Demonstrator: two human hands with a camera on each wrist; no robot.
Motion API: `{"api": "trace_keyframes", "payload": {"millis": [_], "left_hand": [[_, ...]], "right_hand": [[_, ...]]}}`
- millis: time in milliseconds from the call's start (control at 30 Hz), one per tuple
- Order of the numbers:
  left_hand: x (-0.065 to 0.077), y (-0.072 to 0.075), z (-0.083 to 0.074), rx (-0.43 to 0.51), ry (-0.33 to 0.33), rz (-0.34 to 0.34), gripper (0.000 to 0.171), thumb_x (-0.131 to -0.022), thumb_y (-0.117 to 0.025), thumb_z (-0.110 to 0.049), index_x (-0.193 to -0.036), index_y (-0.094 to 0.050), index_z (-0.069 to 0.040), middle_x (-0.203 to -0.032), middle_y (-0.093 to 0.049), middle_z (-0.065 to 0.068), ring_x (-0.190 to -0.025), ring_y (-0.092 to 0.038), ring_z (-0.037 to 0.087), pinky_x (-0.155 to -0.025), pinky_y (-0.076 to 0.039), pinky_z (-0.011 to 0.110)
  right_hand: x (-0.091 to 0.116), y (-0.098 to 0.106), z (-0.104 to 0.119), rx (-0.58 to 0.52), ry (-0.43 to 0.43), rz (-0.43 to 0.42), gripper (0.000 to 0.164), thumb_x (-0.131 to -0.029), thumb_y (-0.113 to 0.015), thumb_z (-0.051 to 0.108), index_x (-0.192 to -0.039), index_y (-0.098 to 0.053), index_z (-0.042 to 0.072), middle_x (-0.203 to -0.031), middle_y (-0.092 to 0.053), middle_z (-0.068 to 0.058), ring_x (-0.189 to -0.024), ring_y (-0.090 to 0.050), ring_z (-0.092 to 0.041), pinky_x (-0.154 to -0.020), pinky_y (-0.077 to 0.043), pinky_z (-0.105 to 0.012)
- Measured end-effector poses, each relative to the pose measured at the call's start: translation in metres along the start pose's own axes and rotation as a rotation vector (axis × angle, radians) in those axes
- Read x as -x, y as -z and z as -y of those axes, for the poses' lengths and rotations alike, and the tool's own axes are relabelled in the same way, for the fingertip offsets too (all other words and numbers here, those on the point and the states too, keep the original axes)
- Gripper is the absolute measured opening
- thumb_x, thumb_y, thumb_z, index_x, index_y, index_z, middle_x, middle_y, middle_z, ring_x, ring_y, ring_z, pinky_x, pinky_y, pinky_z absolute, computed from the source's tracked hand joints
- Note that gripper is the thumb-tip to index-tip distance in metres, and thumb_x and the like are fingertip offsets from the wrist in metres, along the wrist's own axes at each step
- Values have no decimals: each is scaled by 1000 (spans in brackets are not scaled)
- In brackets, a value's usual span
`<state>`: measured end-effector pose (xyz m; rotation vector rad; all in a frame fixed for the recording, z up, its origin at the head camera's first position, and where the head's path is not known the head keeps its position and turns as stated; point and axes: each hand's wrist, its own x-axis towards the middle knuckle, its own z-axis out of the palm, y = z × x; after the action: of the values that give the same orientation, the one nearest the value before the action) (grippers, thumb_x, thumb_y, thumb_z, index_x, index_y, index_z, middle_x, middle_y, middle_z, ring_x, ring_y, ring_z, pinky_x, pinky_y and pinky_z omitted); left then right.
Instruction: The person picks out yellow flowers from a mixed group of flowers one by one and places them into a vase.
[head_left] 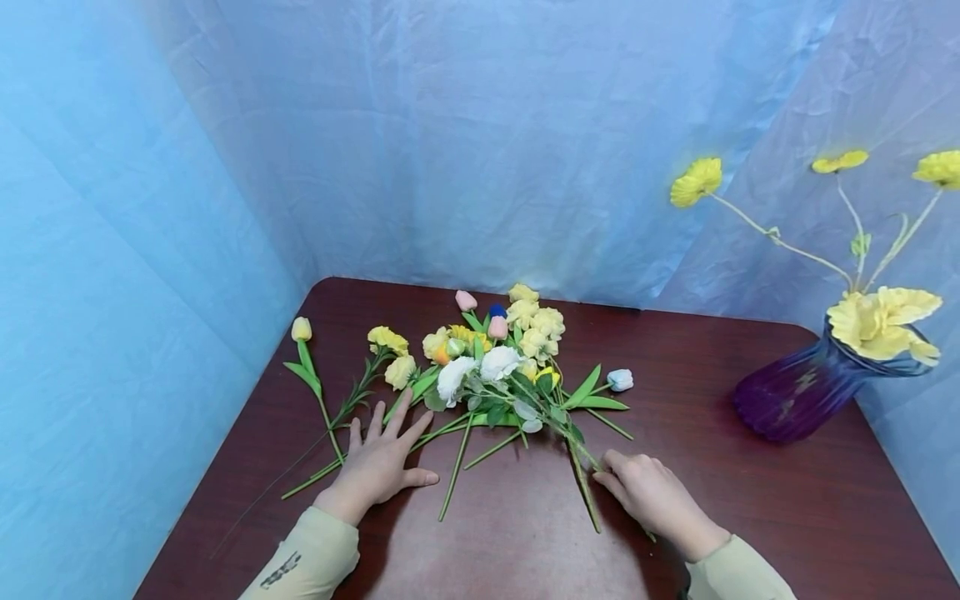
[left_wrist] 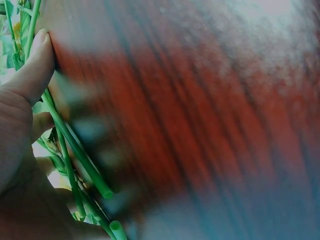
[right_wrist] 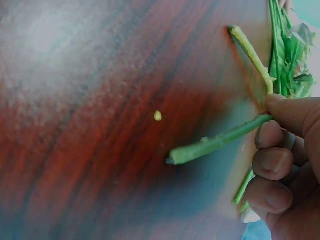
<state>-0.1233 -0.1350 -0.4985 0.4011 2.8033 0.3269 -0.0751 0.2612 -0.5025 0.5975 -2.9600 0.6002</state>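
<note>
In the head view my right hand (head_left: 648,496) pinches the green stem (right_wrist: 217,143) of a white flower spray (head_left: 500,364) between thumb and curled fingers. The stem's cut end sticks out past the hand, and the blooms lie on top of the pile. My left hand (head_left: 378,462) has its fingers spread over several green stems (left_wrist: 80,150) at the pile's left side; whether it presses on them I cannot tell. Cream blooms (head_left: 536,343), pink tulips (head_left: 466,301) and yellow flowers (head_left: 387,338) lie heaped beyond the hands.
A purple-blue glass vase (head_left: 787,392) with yellow flowers (head_left: 696,182) stands at the right and looks tilted. A pale yellow tulip (head_left: 302,330) lies at the left, a pale blue tulip (head_left: 620,380) right of the pile. Blue cloth (head_left: 480,167) hangs behind the dark red-brown table (head_left: 510,550).
</note>
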Motion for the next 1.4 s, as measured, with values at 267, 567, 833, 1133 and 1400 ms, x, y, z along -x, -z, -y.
{"api": "trace_keyframes", "payload": {"millis": [267,567,833,1133,1400], "left_hand": [[0,0,0,6,-11,-7,91,-83,-74,-62,-160,-37,-30,-173,-1,6,-154,-11,51,-112,-12,79],[0,2,-1,-15,-18,-13,91,-83,-73,-64,-160,-38,-30,-173,-2,6,-153,-14,52,-112,-13,79],[0,3,0,-36,-29,-24,90,-83,-73,-65,-158,-41,-29,-173,-4,8,-151,-19,53,-111,-14,79],[3,3,0,-47,-46,-59,88,-81,-76,-64,-155,-47,-26,-173,-8,9,-148,-27,53,-110,-15,80],[4,8,0,-46,-66,-97,87,-80,-79,-60,-154,-49,-24,-172,-13,9,-147,-28,54,-110,-16,80]], "right_hand": [[-3,17,-3,22,36,-159,23,-90,-78,11,-84,-58,20,-63,-46,20,-54,-42,-1,-49,-37,-27],[-1,41,-19,22,-8,-310,17,-87,-77,0,-91,-65,10,-64,-45,15,-53,-34,3,-49,-33,-25],[21,45,-46,76,-100,-365,18,-82,-79,-4,-89,-65,5,-63,-57,5,-53,-41,-3,-49,-38,-33],[44,43,-68,62,-281,-257,10,-90,-73,0,-86,-64,2,-62,-57,2,-55,-48,-19,-52,-41,-46],[50,41,-74,42,-403,-155,13,-95,-69,6,-84,-64,4,-65,-58,-1,-62,-57,-27,-58,-45,-53]]}}
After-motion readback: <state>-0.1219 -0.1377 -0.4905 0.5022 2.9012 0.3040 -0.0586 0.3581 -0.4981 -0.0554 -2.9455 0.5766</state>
